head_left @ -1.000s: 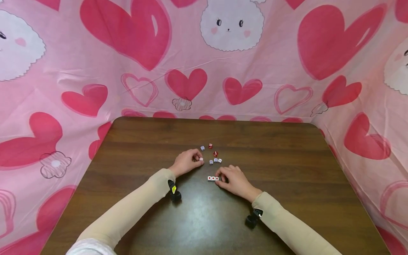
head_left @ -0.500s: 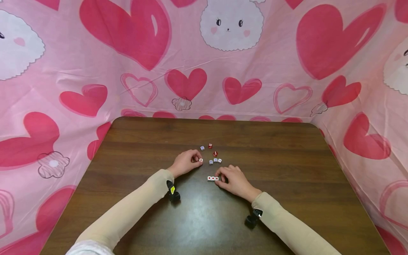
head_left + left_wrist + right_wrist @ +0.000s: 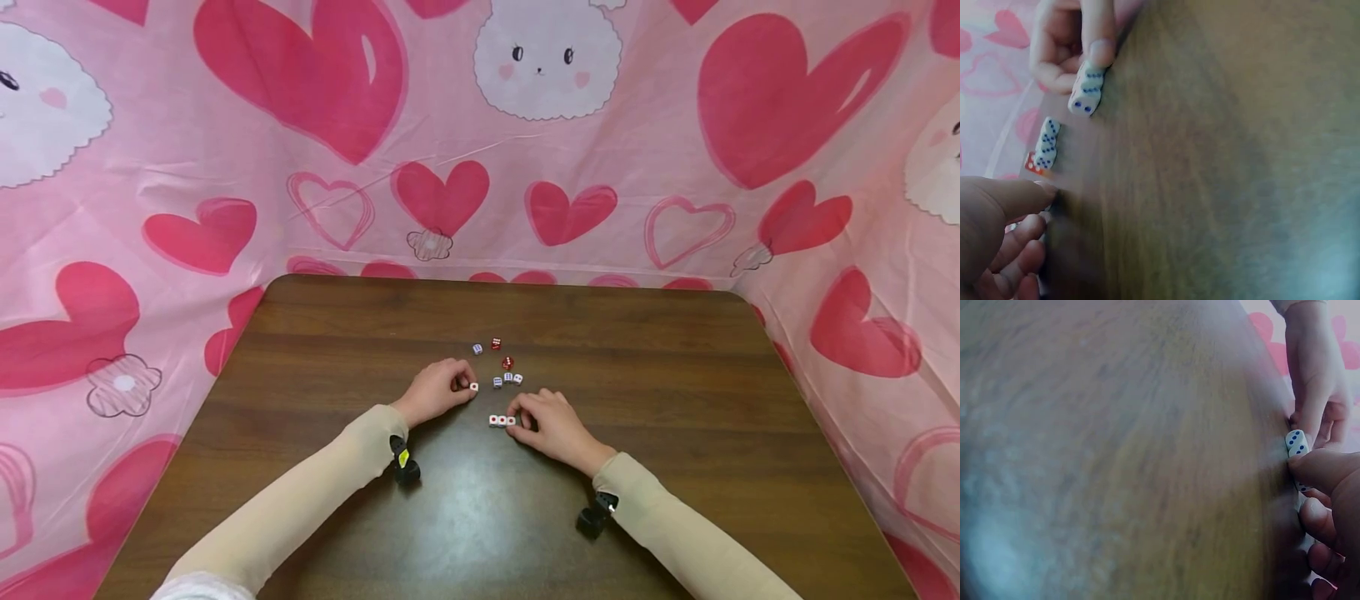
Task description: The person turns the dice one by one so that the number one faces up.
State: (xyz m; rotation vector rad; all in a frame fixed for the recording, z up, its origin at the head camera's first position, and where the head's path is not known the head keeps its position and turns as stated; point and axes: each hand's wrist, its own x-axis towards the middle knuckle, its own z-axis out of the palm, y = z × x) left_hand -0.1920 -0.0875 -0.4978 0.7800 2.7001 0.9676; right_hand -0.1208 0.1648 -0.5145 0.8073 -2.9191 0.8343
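Note:
Thumb and fingers of my left hand (image 3: 433,392) pinch a white die (image 3: 474,387) whose red single dot faces up. Just nearer and to the right, three white dice form a short row (image 3: 502,421), each with a red dot on top. My right hand (image 3: 553,427) holds the right end of this row between thumb and forefinger. Blue pips mark the side of the row (image 3: 1087,90) in the left wrist view. There my left thumb (image 3: 1022,197) hides the pinched die.
Behind the row lie several white dice with blue pips (image 3: 507,377) and a red die (image 3: 507,363). Farther back are another red die (image 3: 496,343) and a blue-pipped white die (image 3: 477,349). They all lie on a brown wooden table (image 3: 637,350), with pink heart-printed cloth (image 3: 510,150) behind.
The die in my left fingers has turned from a face with several pips to the single red dot. My left hand has since come slightly nearer with it. The right hand stays put.

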